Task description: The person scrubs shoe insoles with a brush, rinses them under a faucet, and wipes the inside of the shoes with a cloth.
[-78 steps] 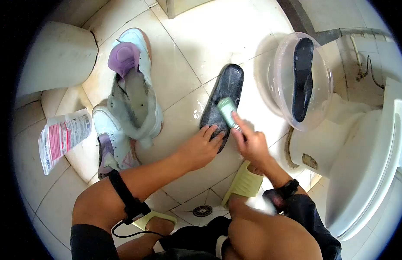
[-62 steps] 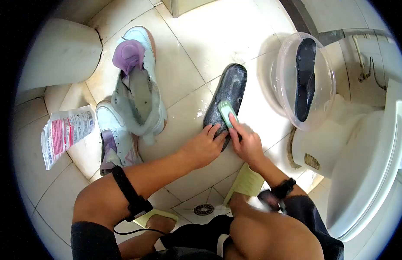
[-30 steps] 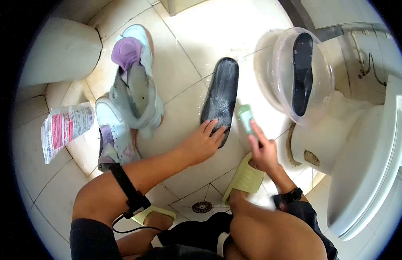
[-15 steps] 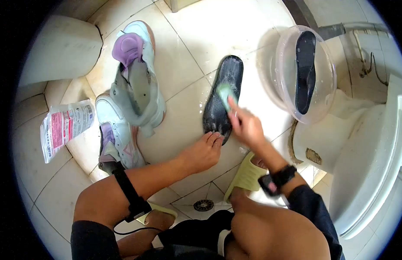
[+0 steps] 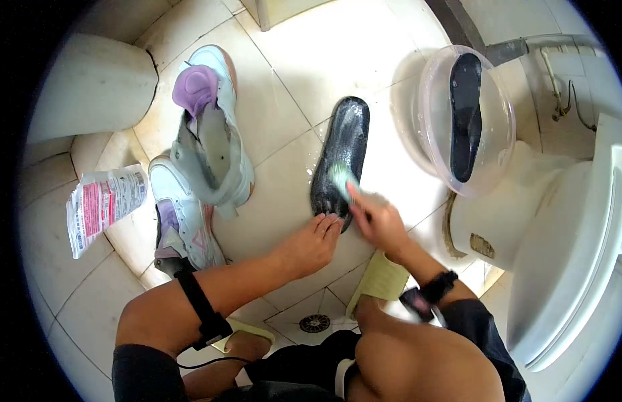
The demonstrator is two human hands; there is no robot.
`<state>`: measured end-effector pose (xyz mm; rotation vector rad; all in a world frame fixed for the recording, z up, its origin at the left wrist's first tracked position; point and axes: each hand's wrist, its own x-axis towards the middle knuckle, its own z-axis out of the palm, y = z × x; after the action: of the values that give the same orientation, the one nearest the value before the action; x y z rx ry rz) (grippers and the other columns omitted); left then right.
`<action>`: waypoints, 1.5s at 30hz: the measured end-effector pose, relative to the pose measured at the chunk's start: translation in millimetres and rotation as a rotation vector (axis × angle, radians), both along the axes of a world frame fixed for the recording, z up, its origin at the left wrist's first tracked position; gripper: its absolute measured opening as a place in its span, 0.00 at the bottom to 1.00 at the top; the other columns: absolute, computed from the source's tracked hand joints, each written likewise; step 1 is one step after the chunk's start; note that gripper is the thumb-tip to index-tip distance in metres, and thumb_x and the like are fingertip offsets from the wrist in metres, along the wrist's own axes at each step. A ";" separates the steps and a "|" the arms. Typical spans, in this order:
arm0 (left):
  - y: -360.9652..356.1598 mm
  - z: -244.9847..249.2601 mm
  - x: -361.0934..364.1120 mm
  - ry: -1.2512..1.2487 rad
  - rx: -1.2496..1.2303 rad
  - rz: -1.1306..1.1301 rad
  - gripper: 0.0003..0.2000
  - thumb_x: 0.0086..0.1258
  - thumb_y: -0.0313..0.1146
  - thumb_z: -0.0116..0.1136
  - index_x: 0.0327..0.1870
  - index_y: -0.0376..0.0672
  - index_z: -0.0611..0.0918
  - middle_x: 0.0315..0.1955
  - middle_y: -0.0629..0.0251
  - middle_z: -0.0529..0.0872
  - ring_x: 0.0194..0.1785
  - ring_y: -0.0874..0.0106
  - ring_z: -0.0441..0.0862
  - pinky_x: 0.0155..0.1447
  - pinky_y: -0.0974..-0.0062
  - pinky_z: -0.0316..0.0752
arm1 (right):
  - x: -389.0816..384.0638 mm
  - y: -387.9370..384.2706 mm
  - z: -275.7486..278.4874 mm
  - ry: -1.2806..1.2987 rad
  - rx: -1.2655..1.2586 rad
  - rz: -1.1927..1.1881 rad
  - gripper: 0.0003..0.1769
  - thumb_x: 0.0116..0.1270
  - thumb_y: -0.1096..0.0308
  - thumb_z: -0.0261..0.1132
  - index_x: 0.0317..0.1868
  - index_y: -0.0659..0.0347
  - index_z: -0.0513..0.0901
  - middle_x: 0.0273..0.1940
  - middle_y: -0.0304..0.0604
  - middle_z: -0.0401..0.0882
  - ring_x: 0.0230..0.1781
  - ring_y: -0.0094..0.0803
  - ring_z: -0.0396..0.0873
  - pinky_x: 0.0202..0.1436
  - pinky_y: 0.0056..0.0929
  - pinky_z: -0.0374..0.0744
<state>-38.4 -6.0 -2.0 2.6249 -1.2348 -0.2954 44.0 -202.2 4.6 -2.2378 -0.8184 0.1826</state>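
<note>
A wet black shoe insole (image 5: 349, 127) lies flat on the tiled floor, with a white film and drops on and around it. My left hand (image 5: 309, 244) grips the insole's near end, its fingertips pressed onto the surface. In my right hand (image 5: 380, 224) is a pale green scrubbing brush (image 5: 340, 175), closed in my fingers and touching the lower middle of the insole. The bristles are blurred. To the left sit two white and lilac sneakers, one wide open (image 5: 214, 141) with its lilac tongue (image 5: 195, 87) pulled out, the other (image 5: 180, 201) nearer me.
At the right a clear plastic basin (image 5: 501, 141) holds a second black insole (image 5: 465, 120). The white toilet (image 5: 559, 248) stands nearby. A printed plastic pouch (image 5: 104, 204) rests by the left wall. Between my feet, in yellow-green slippers (image 5: 378, 285), is a floor drain (image 5: 315, 323).
My right hand and the brush have moved down along the insole, toward its near end. The insole's surface looks wetter and less whitish. My left hand keeps its place on the insole.
</note>
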 end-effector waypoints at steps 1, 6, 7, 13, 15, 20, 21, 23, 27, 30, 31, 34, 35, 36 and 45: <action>-0.7 -0.3 -1.2 -0.019 0.011 -0.006 0.24 0.63 0.33 0.48 0.57 0.25 0.75 0.60 0.45 0.73 0.65 0.52 0.68 0.70 0.56 0.60 | -10.7 -7.3 4.1 -0.009 0.013 0.069 0.30 0.61 0.72 0.65 0.65 0.53 0.72 0.30 0.52 0.83 0.27 0.47 0.81 0.34 0.41 0.80; -0.6 -0.4 -0.2 -0.045 0.022 -0.032 0.24 0.63 0.33 0.48 0.57 0.25 0.75 0.60 0.46 0.73 0.65 0.53 0.68 0.70 0.56 0.60 | 18.6 -15.1 -6.6 -0.019 -0.193 -0.009 0.27 0.65 0.66 0.62 0.65 0.51 0.73 0.26 0.52 0.82 0.22 0.45 0.80 0.29 0.41 0.80; 1.4 3.5 1.6 -0.048 0.019 -0.049 0.24 0.64 0.34 0.47 0.57 0.25 0.75 0.60 0.46 0.73 0.65 0.53 0.67 0.70 0.56 0.60 | 37.0 -4.8 -1.5 0.063 -0.210 -0.125 0.24 0.67 0.64 0.60 0.65 0.50 0.74 0.24 0.53 0.82 0.20 0.44 0.79 0.29 0.40 0.79; -1.5 3.2 -0.4 -0.044 0.031 -0.039 0.23 0.65 0.34 0.46 0.57 0.25 0.75 0.61 0.46 0.73 0.66 0.55 0.67 0.71 0.57 0.60 | 82.2 20.4 14.0 0.230 -0.281 -0.366 0.21 0.69 0.60 0.57 0.61 0.53 0.77 0.24 0.57 0.80 0.22 0.49 0.80 0.30 0.43 0.77; -1.2 0.2 1.1 -0.025 0.020 -0.005 0.23 0.65 0.34 0.46 0.57 0.25 0.75 0.61 0.46 0.73 0.66 0.55 0.68 0.71 0.58 0.60 | 45.1 20.6 9.4 0.158 -0.221 -0.240 0.24 0.67 0.65 0.60 0.64 0.51 0.74 0.29 0.57 0.82 0.23 0.49 0.80 0.30 0.43 0.79; 0.9 9.0 11.3 0.213 0.030 -0.069 0.23 0.65 0.33 0.46 0.58 0.26 0.74 0.62 0.46 0.71 0.66 0.55 0.68 0.71 0.58 0.60 | -25.4 -5.8 8.0 -0.022 -0.200 0.033 0.29 0.62 0.66 0.65 0.66 0.47 0.73 0.29 0.50 0.83 0.25 0.46 0.81 0.28 0.40 0.80; 1.0 8.8 10.4 0.212 0.030 -0.067 0.23 0.65 0.33 0.46 0.58 0.26 0.74 0.62 0.46 0.71 0.66 0.55 0.68 0.71 0.58 0.60 | -24.2 -6.9 12.6 0.006 -0.353 0.083 0.29 0.62 0.66 0.65 0.65 0.47 0.73 0.29 0.50 0.83 0.26 0.45 0.81 0.28 0.40 0.80; -0.3 8.8 2.7 0.050 0.050 -0.053 0.23 0.66 0.33 0.46 0.59 0.26 0.73 0.63 0.46 0.71 0.67 0.56 0.67 0.72 0.58 0.58 | 7.7 -1.2 -7.1 -0.056 -0.261 0.079 0.28 0.63 0.66 0.65 0.65 0.48 0.74 0.26 0.51 0.82 0.22 0.43 0.80 0.27 0.41 0.79; -4.5 -1.4 -2.2 0.061 0.043 -0.030 0.23 0.67 0.33 0.45 0.60 0.27 0.73 0.64 0.47 0.70 0.68 0.56 0.67 0.72 0.58 0.57 | 84.7 31.2 0.2 0.064 -0.321 -0.227 0.21 0.70 0.61 0.58 0.63 0.47 0.76 0.26 0.56 0.80 0.21 0.48 0.78 0.28 0.40 0.76; 0.1 -3.1 0.2 0.038 0.032 -0.027 0.23 0.67 0.34 0.45 0.60 0.28 0.73 0.64 0.48 0.71 0.68 0.57 0.66 0.72 0.58 0.57 | 83.9 40.6 14.2 0.218 -0.255 -0.259 0.23 0.69 0.62 0.59 0.64 0.49 0.75 0.28 0.57 0.81 0.23 0.51 0.79 0.31 0.41 0.78; -0.8 -1.4 0.3 0.037 0.022 -0.025 0.23 0.67 0.34 0.45 0.60 0.28 0.73 0.64 0.49 0.71 0.68 0.57 0.67 0.72 0.58 0.57 | 65.5 37.5 12.8 0.242 -0.233 -0.250 0.23 0.68 0.63 0.59 0.64 0.51 0.74 0.30 0.57 0.82 0.25 0.53 0.80 0.34 0.43 0.79; 1.3 0.3 -1.8 0.008 0.007 -0.012 0.23 0.66 0.34 0.46 0.59 0.29 0.74 0.63 0.50 0.71 0.67 0.57 0.67 0.72 0.58 0.58 | 5.7 11.2 2.2 0.085 -0.020 -0.064 0.29 0.62 0.72 0.64 0.65 0.49 0.74 0.33 0.56 0.83 0.30 0.48 0.82 0.36 0.44 0.80; 1.4 1.2 -0.9 -0.026 0.004 -0.011 0.23 0.66 0.34 0.46 0.59 0.30 0.75 0.63 0.50 0.72 0.67 0.57 0.67 0.72 0.58 0.58 | -11.0 1.4 5.9 0.121 -0.075 -0.010 0.30 0.62 0.70 0.65 0.66 0.48 0.72 0.31 0.54 0.83 0.29 0.47 0.81 0.36 0.42 0.80; 1.2 3.0 -1.0 -0.022 0.003 -0.002 0.23 0.66 0.34 0.46 0.59 0.30 0.75 0.63 0.50 0.72 0.67 0.57 0.67 0.72 0.58 0.58 | -26.9 -5.8 18.4 0.237 -0.272 0.033 0.30 0.62 0.69 0.65 0.66 0.49 0.72 0.30 0.53 0.82 0.27 0.46 0.81 0.36 0.41 0.80; -4.2 5.0 -7.8 -0.085 0.102 -0.022 0.25 0.65 0.35 0.46 0.61 0.27 0.72 0.64 0.47 0.70 0.68 0.55 0.66 0.72 0.56 0.58 | 78.7 17.0 -2.3 0.015 -0.304 -0.166 0.21 0.69 0.60 0.58 0.62 0.46 0.77 0.22 0.55 0.79 0.19 0.48 0.79 0.27 0.43 0.78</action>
<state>-46.1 -10.2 3.1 2.7384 -1.3087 -0.2595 122.7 -185.1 2.4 -2.5733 -0.6254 0.2589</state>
